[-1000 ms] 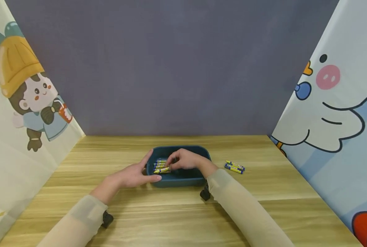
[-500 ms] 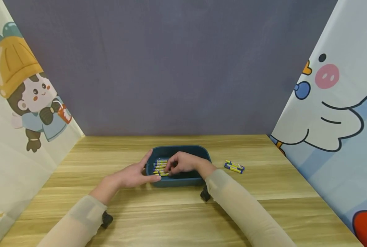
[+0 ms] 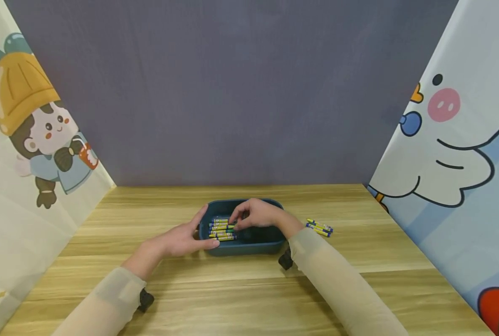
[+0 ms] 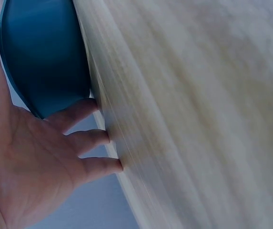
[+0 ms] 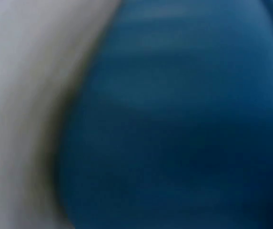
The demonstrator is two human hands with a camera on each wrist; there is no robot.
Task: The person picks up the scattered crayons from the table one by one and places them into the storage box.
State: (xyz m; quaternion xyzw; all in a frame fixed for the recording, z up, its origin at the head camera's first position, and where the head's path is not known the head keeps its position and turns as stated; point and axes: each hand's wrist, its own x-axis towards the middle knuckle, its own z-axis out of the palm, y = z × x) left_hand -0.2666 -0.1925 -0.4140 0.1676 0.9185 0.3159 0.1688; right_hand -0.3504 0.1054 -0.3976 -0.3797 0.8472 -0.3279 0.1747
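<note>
In the head view a dark blue plastic box (image 3: 245,250) stands on the table. Several yellow-and-blue wrapped crayons (image 3: 221,227) lie side by side in its left part. My left hand (image 3: 178,239) spans the box's left end, fingers spread and straight, thumb along the front rim. The left wrist view shows this hand (image 4: 41,157) against the box wall (image 4: 45,52), some fingertips touching the table. My right hand (image 3: 259,215) is over the box just right of the crayons, fingers loosely bent, with no crayon seen between them. The right wrist view is blurred, showing mostly blue box (image 5: 174,119).
A few more crayons (image 3: 319,227) lie together on the wooden table (image 3: 215,294), right of the box. A grey wall (image 3: 241,93) rises behind the table. Printed cartoon panels (image 3: 455,130) flank both sides.
My right hand first held a crayon, lowered it at the front of the row, then let go and moved up and to the right. My left hand stayed on the box.
</note>
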